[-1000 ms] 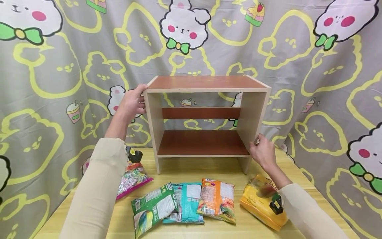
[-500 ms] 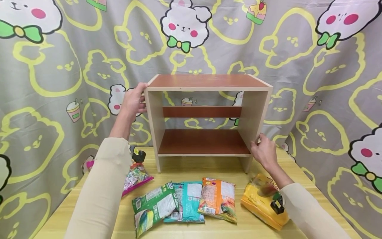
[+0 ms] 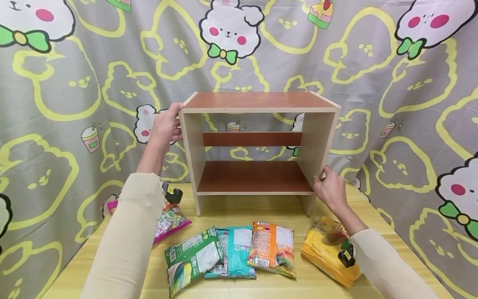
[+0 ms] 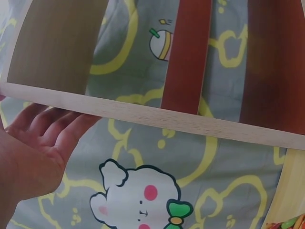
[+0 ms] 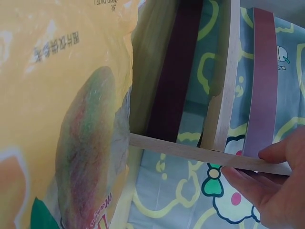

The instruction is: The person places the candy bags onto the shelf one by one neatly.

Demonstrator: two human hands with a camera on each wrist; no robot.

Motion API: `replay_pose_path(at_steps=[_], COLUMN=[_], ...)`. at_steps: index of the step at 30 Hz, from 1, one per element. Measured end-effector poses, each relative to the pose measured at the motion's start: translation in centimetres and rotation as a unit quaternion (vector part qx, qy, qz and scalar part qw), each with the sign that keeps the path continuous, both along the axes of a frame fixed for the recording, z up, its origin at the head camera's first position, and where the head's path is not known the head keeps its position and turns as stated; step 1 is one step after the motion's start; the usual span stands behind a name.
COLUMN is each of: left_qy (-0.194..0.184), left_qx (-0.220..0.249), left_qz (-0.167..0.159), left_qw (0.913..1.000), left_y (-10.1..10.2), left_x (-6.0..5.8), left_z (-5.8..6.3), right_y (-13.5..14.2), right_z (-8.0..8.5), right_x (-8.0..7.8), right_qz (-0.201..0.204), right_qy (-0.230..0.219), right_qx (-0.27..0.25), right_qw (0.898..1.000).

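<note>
A small wooden shelf [image 3: 255, 182] with brown boards and pale side panels stands upright on the table. My left hand [image 3: 164, 128] is at its upper left corner, the fingers lying along the outside of the side panel [image 4: 157, 113]. Lower down on the other side, my right hand [image 3: 330, 189] pinches the front edge of the right panel. The right wrist view shows the thumb [image 5: 276, 151] on the inner face and the fingers outside. Before the shelf lie a green bag [image 3: 194, 259], a teal bag [image 3: 239, 253] and an orange bag [image 3: 272, 249].
A yellow mango-printed bag [image 3: 328, 253] lies under my right forearm. On the left, a clear bag of wrapped sweets with a pink edge [image 3: 171, 222] is partly hidden by my left sleeve. A patterned curtain [image 3: 239, 74] hangs behind the table [image 3: 231, 211].
The shelf stays put and both hands keep their places on it. My left forearm has shifted slightly to the right since the earliest frame. The view has tilted very slightly.
</note>
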State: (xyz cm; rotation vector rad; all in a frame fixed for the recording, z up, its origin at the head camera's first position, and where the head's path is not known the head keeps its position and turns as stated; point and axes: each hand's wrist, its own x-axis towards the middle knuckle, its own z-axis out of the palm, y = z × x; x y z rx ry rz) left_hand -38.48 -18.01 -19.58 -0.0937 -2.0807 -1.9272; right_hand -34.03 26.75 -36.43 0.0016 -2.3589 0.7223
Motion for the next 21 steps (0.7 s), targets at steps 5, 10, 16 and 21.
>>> replay_pose_path(at_steps=[5, 10, 16, 21], left_qy=[0.0, 0.003, 0.01, 0.006], left_qx=[-0.006, -0.006, 0.012, 0.001], left_qz=[0.004, 0.01, 0.01, 0.016], left_qw=[1.0, 0.9999, 0.9998, 0.9999], left_y=[0.1, 0.3, 0.6, 0.6], left_x=[-0.1, -0.1, -0.2, -0.1], left_z=[0.0, -0.1, -0.2, -0.2], right_y=[0.1, 0.3, 0.6, 1.1], right_z=[0.1, 0.5, 0.8, 1.4], right_x=[0.0, 0.0, 0.1, 0.5], right_qz=[0.006, 0.009, 0.025, 0.039], right_qy=[-0.012, -0.03, -0.062, -0.106], right_qx=[-0.001, 0.003, 0.018, 0.041], right_qw=[1.0, 1.0, 0.998, 0.993])
